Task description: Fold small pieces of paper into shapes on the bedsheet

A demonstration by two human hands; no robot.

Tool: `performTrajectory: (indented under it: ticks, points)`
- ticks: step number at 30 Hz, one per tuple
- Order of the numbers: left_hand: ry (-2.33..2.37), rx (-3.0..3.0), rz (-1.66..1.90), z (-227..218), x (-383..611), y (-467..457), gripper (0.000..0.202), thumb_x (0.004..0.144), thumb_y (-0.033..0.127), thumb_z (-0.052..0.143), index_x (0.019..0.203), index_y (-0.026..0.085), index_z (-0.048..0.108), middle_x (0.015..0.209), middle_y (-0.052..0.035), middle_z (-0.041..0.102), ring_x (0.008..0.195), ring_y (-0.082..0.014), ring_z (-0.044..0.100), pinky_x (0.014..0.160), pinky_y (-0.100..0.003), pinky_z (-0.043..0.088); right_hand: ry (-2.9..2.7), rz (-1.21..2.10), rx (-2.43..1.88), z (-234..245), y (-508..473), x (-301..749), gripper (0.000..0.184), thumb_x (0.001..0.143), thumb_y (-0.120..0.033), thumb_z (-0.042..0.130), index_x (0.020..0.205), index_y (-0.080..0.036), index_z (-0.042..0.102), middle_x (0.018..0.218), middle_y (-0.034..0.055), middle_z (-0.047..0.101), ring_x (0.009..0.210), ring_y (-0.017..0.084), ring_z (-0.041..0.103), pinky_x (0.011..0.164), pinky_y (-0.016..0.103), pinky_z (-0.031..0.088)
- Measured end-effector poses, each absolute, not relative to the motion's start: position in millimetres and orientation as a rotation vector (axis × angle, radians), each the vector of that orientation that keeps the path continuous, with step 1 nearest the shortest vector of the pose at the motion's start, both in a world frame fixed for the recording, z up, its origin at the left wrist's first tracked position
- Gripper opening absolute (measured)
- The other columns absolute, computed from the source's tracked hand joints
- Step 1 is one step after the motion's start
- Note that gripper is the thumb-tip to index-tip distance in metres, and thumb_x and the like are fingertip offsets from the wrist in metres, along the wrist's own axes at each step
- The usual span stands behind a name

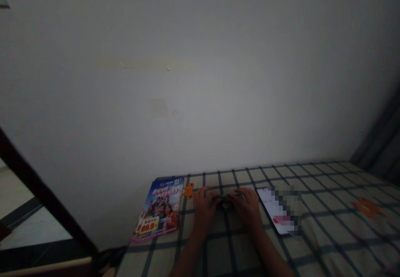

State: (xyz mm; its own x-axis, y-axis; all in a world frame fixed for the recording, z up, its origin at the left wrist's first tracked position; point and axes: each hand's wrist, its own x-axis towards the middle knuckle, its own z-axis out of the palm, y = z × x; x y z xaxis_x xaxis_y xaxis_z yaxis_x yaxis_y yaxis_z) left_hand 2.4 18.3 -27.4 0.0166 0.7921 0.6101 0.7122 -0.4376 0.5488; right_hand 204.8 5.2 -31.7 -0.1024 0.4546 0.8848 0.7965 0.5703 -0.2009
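Note:
A small dark object sits between my two hands, low over the checked bed cover. Its kind is too dim and small to make out. My left hand pinches its left side with bent fingers. From the other side, the fingers of my right hand close on it too. Left of my hands lies a glossy printed flyer, apparently on top of a stack. To the right, a phone lies face up with its screen lit, partly covered by a blurred patch.
A pale wall rises behind the bed's far edge. Orange bear-like figures mark the cover. At left runs a dark slanted bar, and a dark curtain hangs at far right.

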Motion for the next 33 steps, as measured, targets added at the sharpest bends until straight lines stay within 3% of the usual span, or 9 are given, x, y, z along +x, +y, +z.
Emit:
performTrajectory:
  ticks: [7,12,15,20,24,29,33]
  points:
    - [1.596,2.150,1.420,-28.0,2.4,17.3,0.018,0.086,0.038,0.068,0.102,0.032,0.074,0.120,-0.0032,0.064,0.115,-0.0269,0.054,0.101,-0.049,0.042,-1.746,-0.408,-0.980,-32.2,2.4,205.5,0.022,0.090,-0.016,0.063,0.101,-0.032,0.070,0.097,0.0019,0.067,0.095,0.020,0.059,0.090,0.044,0.045]
    - [1.642,2.092,1.414,-33.3,0.3,24.3,0.054,0.083,0.043,0.070,0.134,0.029,0.058,0.127,-0.0072,0.064,0.121,-0.0288,0.054,0.106,-0.051,0.039,-1.671,-0.318,-1.086,-33.3,5.3,210.1,0.011,0.093,-0.025,0.061,0.098,-0.028,0.070,0.094,0.0035,0.069,0.093,0.022,0.060,0.085,0.042,0.045]
    - [1.717,2.077,1.284,-34.0,-3.8,27.6,0.073,0.075,0.049,0.077,0.139,0.025,0.053,0.135,-0.0108,0.060,0.128,-0.0331,0.049,0.111,-0.057,0.034,-1.611,-0.211,-1.145,-36.7,8.5,213.9,0.013,0.095,-0.032,0.057,0.095,-0.026,0.069,0.093,0.0046,0.069,0.092,0.023,0.060,0.085,0.042,0.046]
    - [1.655,2.226,0.895,-26.8,-11.4,23.3,0.066,0.066,0.045,0.084,0.128,0.036,0.063,0.140,-0.0060,0.059,0.140,-0.0386,0.037,0.113,-0.074,0.011,-1.510,-0.017,-1.189,-37.7,7.8,213.0,0.022,0.097,-0.042,0.054,0.091,-0.024,0.067,0.091,0.0061,0.069,0.092,0.024,0.060,0.085,0.041,0.047]
    - [1.598,2.266,0.821,-22.4,-13.2,18.9,0.051,0.066,0.036,0.085,0.115,0.041,0.070,0.143,-0.0030,0.057,0.142,-0.0396,0.033,0.111,-0.077,0.005,-1.480,0.097,-1.194,-37.3,5.2,210.7,0.027,0.097,-0.045,0.051,0.092,-0.024,0.066,0.093,0.0068,0.069,0.092,0.024,0.062,0.083,0.039,0.049]
    - [1.588,2.240,0.888,-22.0,-11.8,19.8,0.038,0.069,0.030,0.083,0.105,0.039,0.074,0.136,-0.0034,0.063,0.139,-0.0373,0.038,0.112,-0.074,0.009,-1.423,0.113,-1.202,-38.8,5.5,211.3,0.029,0.096,-0.048,0.052,0.093,-0.023,0.067,0.095,0.0076,0.070,0.093,0.024,0.063,0.084,0.040,0.051]
    - [1.571,2.202,1.018,-25.3,-10.6,24.6,0.035,0.064,0.038,0.087,0.097,0.034,0.077,0.129,-0.0040,0.067,0.132,-0.0342,0.047,0.113,-0.066,0.022,-1.369,0.127,-1.216,-39.1,5.4,211.9,0.031,0.094,-0.051,0.054,0.092,-0.023,0.067,0.096,0.0080,0.070,0.094,0.025,0.063,0.084,0.040,0.051]
